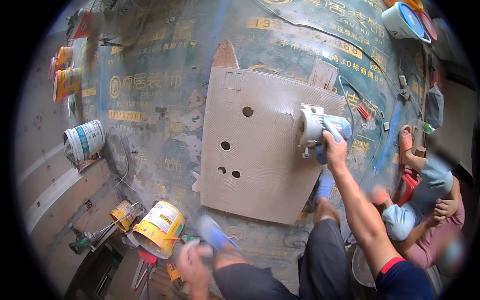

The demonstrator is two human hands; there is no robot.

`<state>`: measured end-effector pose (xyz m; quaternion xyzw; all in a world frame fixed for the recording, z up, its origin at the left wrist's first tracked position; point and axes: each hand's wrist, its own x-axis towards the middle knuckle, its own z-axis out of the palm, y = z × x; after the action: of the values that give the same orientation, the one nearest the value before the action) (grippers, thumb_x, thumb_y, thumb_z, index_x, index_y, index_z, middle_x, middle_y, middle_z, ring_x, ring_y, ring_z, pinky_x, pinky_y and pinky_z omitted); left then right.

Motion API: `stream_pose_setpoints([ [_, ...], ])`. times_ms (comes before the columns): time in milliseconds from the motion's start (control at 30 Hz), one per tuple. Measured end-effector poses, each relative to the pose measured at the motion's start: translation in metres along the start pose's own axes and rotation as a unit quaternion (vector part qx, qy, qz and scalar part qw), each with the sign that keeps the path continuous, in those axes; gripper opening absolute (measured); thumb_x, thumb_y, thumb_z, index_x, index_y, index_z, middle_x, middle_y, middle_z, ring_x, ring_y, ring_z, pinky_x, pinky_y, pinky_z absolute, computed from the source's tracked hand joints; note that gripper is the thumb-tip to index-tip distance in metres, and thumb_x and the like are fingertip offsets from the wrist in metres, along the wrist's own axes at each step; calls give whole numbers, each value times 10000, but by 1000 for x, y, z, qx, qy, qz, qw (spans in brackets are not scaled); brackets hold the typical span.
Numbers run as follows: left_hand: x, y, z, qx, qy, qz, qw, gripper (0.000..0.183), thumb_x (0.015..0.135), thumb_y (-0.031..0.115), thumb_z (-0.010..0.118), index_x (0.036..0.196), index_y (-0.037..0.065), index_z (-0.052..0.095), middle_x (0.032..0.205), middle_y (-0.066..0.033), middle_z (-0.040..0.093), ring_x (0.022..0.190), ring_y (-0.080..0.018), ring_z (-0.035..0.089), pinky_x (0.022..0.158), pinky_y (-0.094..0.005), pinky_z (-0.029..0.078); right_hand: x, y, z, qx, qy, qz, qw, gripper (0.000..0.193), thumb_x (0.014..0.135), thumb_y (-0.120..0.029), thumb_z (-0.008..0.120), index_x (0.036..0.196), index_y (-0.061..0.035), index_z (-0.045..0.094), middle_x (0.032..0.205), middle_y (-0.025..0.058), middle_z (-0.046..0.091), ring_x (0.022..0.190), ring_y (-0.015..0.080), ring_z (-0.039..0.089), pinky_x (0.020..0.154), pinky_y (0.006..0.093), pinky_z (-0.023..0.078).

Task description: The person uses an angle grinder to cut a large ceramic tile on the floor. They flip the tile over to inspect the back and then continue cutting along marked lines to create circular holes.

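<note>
A large beige tile (260, 150) with a grooved back and several round holes lies flat on the covered floor. My right hand (334, 149) grips the blue handle of a white angle grinder (316, 127), whose head rests at the tile's right edge. My left hand (192, 262) is blurred low in the picture, near my knee and a tipped yellow bucket (159, 229); I cannot tell whether it holds anything. My feet in blue slippers stand at the tile's near edge.
A second person (425, 210) crouches at the right. Buckets and cans stand around: a white roll (84, 141) and orange cans (66, 82) left, a white tub (402, 20) top right. Hand tools lie lower left. Cables cross the floor.
</note>
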<state>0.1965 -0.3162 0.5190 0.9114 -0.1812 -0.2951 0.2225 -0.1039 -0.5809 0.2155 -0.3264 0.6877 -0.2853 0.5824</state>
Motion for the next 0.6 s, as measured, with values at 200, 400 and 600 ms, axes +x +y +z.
stream_pose_setpoints([
  [200,38,36,-93,138,-42,-17,989,434,951,410,548,841,14,686,700,-142,644,629,-296,576,640,-438,458,-73,-58,-41,81,-49,162,982,444,814,-234,739,1175,8,646,722,17,583,604,120,542,575,257,432],
  [400,216,77,-3,85,-384,262,881,400,855,243,745,1151,5,615,815,-145,592,733,-312,574,730,-380,483,-96,-68,-10,-35,36,160,986,244,858,-273,729,791,-55,642,652,7,568,547,105,521,520,257,397],
  [600,216,67,13,83,-521,304,794,420,863,233,732,1176,-17,606,930,-181,641,885,-344,635,805,-393,500,-83,-30,27,-100,57,127,985,256,865,-248,729,748,-47,621,635,-2,555,521,83,482,468,242,358],
])
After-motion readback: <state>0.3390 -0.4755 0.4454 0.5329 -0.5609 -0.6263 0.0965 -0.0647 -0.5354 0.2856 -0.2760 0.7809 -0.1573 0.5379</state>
